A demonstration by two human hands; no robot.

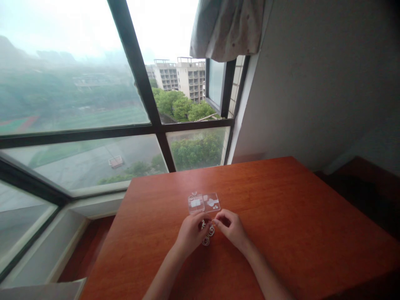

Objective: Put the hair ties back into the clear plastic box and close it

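Note:
My left hand [191, 230] is closed in a pinch above the table, its fingertips almost meeting those of my right hand [231, 227]. The right thumb and forefinger are pinched too. Whatever sits between the fingertips is too small to make out. Below and between the hands lie several whitish loops [205, 241], like rings or a coiled cord, partly hidden by the left fingers. Just beyond them is an open clear plastic case [196, 204] with a white label or piece in it. Small white bits [215, 206] rest in its right half. A small ring-like piece [194, 193] lies behind the case.
A reddish-brown wooden table [275, 208] carries everything. Windows with a dark frame [162, 129] border its far and left sides. A grey wall [296, 91] rises on the right, and a curtain [226, 31] hangs at the upper middle.

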